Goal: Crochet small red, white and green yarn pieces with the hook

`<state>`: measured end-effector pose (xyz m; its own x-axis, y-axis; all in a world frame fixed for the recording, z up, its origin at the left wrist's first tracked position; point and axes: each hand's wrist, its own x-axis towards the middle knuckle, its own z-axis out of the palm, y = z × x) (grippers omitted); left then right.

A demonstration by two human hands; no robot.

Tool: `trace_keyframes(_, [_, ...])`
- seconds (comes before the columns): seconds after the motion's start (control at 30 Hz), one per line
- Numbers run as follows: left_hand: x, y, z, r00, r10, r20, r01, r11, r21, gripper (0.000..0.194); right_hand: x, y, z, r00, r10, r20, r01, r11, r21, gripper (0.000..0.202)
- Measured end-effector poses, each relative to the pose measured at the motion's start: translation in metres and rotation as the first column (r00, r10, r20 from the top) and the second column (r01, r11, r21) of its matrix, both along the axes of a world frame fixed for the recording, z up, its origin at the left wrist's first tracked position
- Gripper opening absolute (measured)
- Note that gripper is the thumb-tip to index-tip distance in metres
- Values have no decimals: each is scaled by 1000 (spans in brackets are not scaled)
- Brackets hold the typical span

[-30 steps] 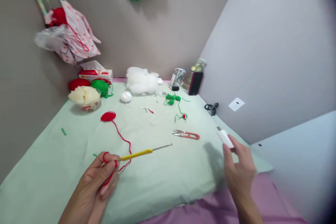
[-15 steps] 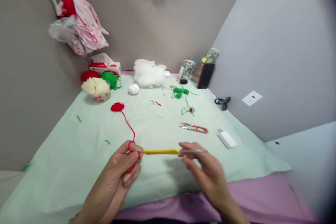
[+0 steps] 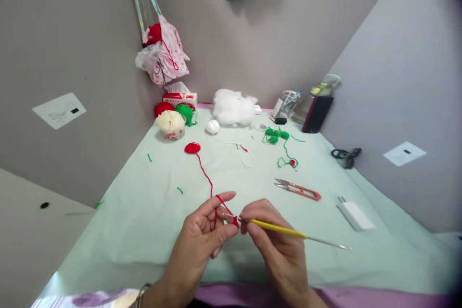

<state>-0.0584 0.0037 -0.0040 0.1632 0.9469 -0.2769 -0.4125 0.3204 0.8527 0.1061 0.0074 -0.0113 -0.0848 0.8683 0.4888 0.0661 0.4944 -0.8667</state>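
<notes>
Between my thumb and fingertips, my left hand (image 3: pixel 200 236) pinches a small red crochet piece (image 3: pixel 236 222). Red yarn (image 3: pixel 205 172) loops over its raised index finger and runs back to a small red yarn ball (image 3: pixel 192 147) on the cloth. My right hand (image 3: pixel 276 243) grips a yellow-handled crochet hook (image 3: pixel 277 228) like a pen. One metal end of the hook is at the red piece, and the other points out to the right. Whether the tip passes through a stitch I cannot tell.
Orange thread snips (image 3: pixel 298 189) and a white charger (image 3: pixel 355 215) lie to the right. Behind are green crochet pieces (image 3: pixel 276 134), white stuffing (image 3: pixel 234 108), a white yarn ball (image 3: pixel 212 127), a paper cup (image 3: pixel 171 127) and a leaning phone (image 3: pixel 317 114).
My right hand has shifted its hold on the hook, which now slants down to the right. My left index finger has lifted with the yarn over it. The view has turned left.
</notes>
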Motion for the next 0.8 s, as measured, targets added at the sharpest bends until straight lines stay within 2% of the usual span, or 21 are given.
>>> trace_keyframes(0.13, [1,3,2,1000,7,-19,-6,1000,27,62,2,4,1,998,19,-52,-19,1000,-12,20])
trace_keyframes(0.2, [3,5,1,999,29,-28,-28,999,40,66,2,3,-3,1000,7,-15,-7,1000,-1,25])
trace_keyframes(0.27, [6,6,-1,998,64,-12,-63,996,60,69,0,0,-11,990,-77,116,64,991,113,35])
trace_keyframes(0.33, [10,5,-3,996,76,39,-78,996,48,70,-2,-3,-20,943,-212,258,129,944,304,50])
trace_keyframes(0.4, [14,3,-5,993,44,113,-42,999,-13,70,-4,-5,-26,909,-303,287,163,891,424,59])
trace_keyframes(0.47, [17,1,-4,982,-5,187,21,996,-84,69,-5,-5,-26,931,-279,234,180,911,371,56])
trace_keyframes(0.6, [17,-1,1,966,-45,253,79,989,-125,67,-2,-3,-19,991,-119,60,114,990,85,36])
trace_keyframes(0.7, [12,2,3,963,-69,259,102,988,-115,61,4,-2,-18,996,-60,-65,58,997,-46,24])
trace_keyframes(0.8, [4,5,4,957,-121,262,149,985,-91,50,10,0,-17,980,-49,-194,33,996,-84,19])
